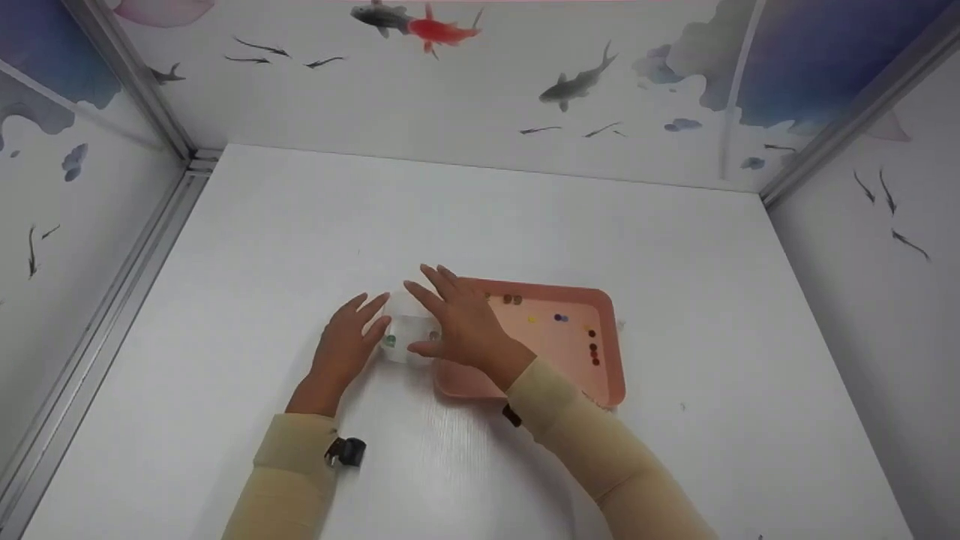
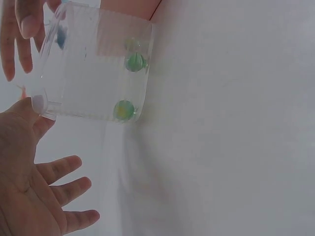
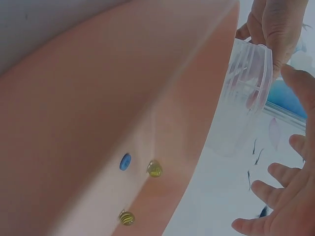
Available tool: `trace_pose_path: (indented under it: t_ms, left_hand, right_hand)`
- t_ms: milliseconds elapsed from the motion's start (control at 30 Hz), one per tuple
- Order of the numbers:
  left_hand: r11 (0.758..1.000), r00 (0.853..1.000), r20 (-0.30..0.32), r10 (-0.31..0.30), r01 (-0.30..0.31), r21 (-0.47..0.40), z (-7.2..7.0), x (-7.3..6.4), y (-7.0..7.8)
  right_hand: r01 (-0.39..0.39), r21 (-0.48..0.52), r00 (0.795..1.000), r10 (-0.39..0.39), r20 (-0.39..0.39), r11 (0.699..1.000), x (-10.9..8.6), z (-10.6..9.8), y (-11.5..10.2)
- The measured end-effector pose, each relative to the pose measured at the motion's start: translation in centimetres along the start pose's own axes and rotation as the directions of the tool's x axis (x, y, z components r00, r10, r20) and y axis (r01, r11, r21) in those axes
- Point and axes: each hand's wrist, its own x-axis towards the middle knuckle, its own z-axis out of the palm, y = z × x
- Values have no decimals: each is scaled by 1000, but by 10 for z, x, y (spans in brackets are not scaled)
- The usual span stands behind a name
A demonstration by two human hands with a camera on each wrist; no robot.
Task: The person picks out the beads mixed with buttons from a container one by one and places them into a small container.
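Note:
A clear plastic box (image 1: 410, 349) stands on the white table against the left end of a pink tray (image 1: 613, 360). Green marbles (image 2: 124, 110) lie at its bottom. My left hand (image 1: 346, 343) is at the box's left side, thumb tip right at the rim and other fingers spread, as the left wrist view shows. My right hand (image 1: 469, 322) hovers above the right side of the box and the tray's left edge, fingers straight and apart, holding nothing. Part of the box is hidden under it. In the right wrist view, the right thumb is near the box rim.
Inside the tray are several small button-like discs, among them a blue disc (image 3: 125, 162), plus yellow-striped marbles (image 3: 154, 169). White panels with fish pictures enclose the table at the back (image 1: 465, 112), left and right.

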Motion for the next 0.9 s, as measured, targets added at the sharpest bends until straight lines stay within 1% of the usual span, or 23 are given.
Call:
trace_pose_path:
  t_ms: [167,300,533,900]
  left_hand:
    - [1000,1000,0,4,-4,-10,-2,-2,1]
    - [1000,1000,6,4,-4,-4,-4,-2,2]
    - [1000,1000,31,-1,2,-10,-6,-2,3]
    - [1000,999,43,-9,9,-1,-7,-2,4]
  right_hand:
    - [-52,-2,997,52,63,999,-3,-4,1]
    - [-75,3,993,75,91,997,-5,-8,2]
    - [-64,-63,993,70,92,996,-10,-13,6]
    - [-79,-49,994,83,74,996,-17,-16,16]
